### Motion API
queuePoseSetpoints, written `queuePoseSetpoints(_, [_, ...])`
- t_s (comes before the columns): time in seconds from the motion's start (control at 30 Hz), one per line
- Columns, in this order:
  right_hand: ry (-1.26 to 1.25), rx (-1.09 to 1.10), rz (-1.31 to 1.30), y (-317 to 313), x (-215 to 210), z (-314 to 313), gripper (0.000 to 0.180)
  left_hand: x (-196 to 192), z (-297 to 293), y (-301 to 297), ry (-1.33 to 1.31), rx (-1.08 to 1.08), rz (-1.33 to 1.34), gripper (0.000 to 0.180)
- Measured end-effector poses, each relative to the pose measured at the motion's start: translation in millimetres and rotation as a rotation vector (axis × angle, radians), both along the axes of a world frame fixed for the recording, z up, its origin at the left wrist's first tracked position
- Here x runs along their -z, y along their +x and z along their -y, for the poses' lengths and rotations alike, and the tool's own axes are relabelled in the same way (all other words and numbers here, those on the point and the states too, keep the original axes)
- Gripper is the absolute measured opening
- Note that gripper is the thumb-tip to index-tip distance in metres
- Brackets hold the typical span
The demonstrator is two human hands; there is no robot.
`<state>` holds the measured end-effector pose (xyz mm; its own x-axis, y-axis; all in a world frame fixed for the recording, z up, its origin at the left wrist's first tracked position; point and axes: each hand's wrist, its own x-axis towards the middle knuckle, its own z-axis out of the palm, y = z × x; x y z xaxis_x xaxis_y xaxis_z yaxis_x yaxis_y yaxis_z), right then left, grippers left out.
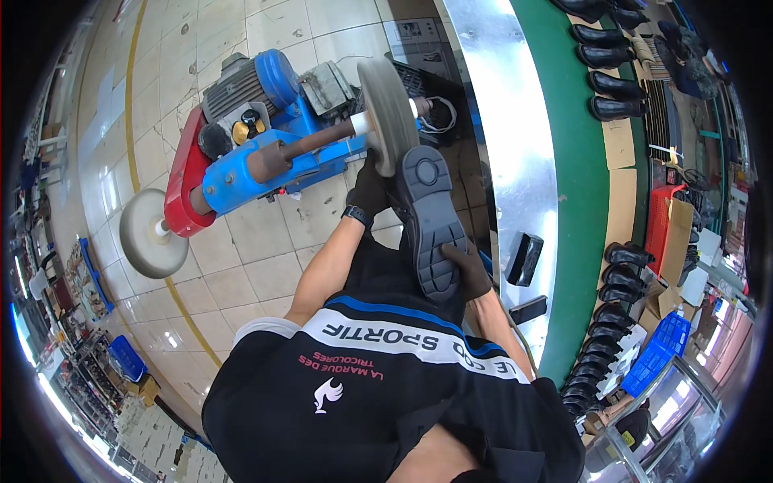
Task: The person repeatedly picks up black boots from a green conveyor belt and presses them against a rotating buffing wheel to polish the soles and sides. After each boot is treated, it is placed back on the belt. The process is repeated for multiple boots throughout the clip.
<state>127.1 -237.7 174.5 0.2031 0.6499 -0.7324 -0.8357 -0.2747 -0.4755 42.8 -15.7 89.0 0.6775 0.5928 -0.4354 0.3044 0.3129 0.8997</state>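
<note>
A black shoe [431, 221] is held sole up in front of me, its heel end with a round pattern pointing away. The heel sits right at the lower edge of a buffing wheel [385, 113]; I cannot tell if they touch. My right hand [469, 272], in a dark glove, grips the near part of the shoe from its right side. On the other side, my left hand [372, 187], also gloved and with a watch at the wrist, holds the shoe's upper by the heel. Its fingers are partly hidden by the shoe and wheel.
The blue-and-red buffing machine [241, 173] carries a second wheel [153, 233] at its left end. To my right runs a metal-edged bench [523, 145] with a green top, bearing a black box [526, 259]. Beyond stand rows of black shoes [604, 56].
</note>
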Motion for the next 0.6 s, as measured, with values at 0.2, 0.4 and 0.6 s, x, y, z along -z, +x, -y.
queuePoseSetpoints(0.2, [0.254, 0.215, -0.396, -13, -1, -17, 0.066, 88, 1, -7, 0.834, 0.218, -0.035, 0.063])
queuePoseSetpoints(0.4, [0.34, 0.314, -0.48, -11, 48, -32, 0.069, 81, -12, -7, 0.794, 0.258, -0.092, 0.045])
queuePoseSetpoints(0.6, [0.347, 0.324, -0.617, -10, 62, -36, 0.071, 93, -28, -27, 0.678, 0.664, -0.11, 0.033])
